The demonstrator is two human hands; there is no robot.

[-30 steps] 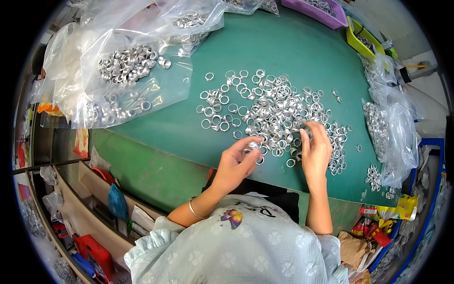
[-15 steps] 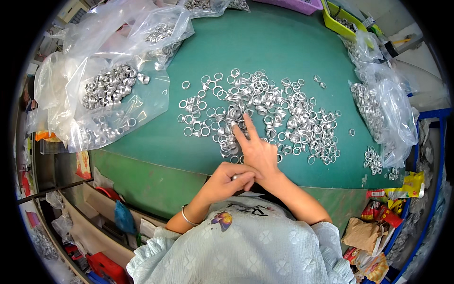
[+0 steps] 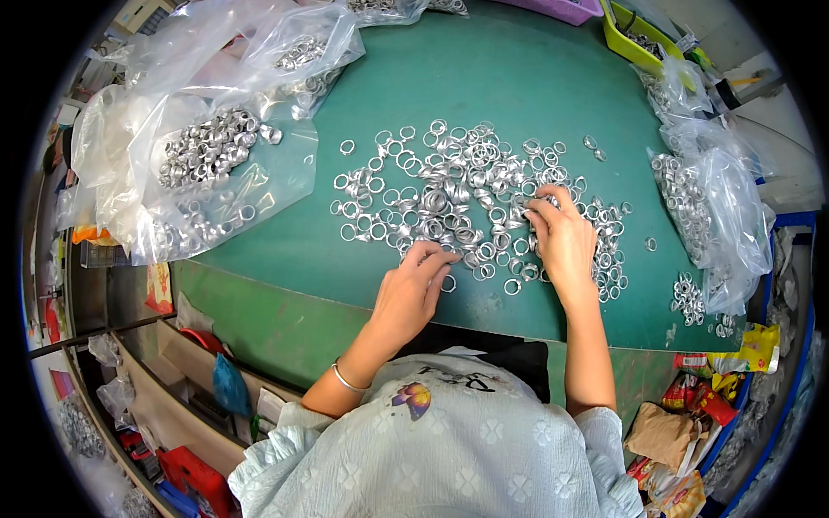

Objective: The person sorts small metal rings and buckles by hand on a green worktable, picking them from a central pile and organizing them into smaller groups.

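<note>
A wide spread of loose silver metal rings (image 3: 466,164) lies on the green tabletop in front of me. At the pile's near edge, my left hand (image 3: 409,289) has its fingers bent and drawn together, the tips by a few rings; what they hold, if anything, is hidden. Over the right part of the pile, my right hand (image 3: 566,242) is closed with thumb and fingertips pinched at a metal ring. Its palm covers some rings beneath.
Clear plastic bags (image 3: 285,164) of rings lie open on the left. More bagged rings (image 3: 686,194) line the right edge, beside a small loose heap (image 3: 688,298). At the far right stands a yellow-green bin (image 3: 635,39), next to a purple tray (image 3: 561,9).
My hands, together near the table's front edge before, have parted. The right moved right and went from two fingers outstretched to a pinch; the left moved forward to the rings.
</note>
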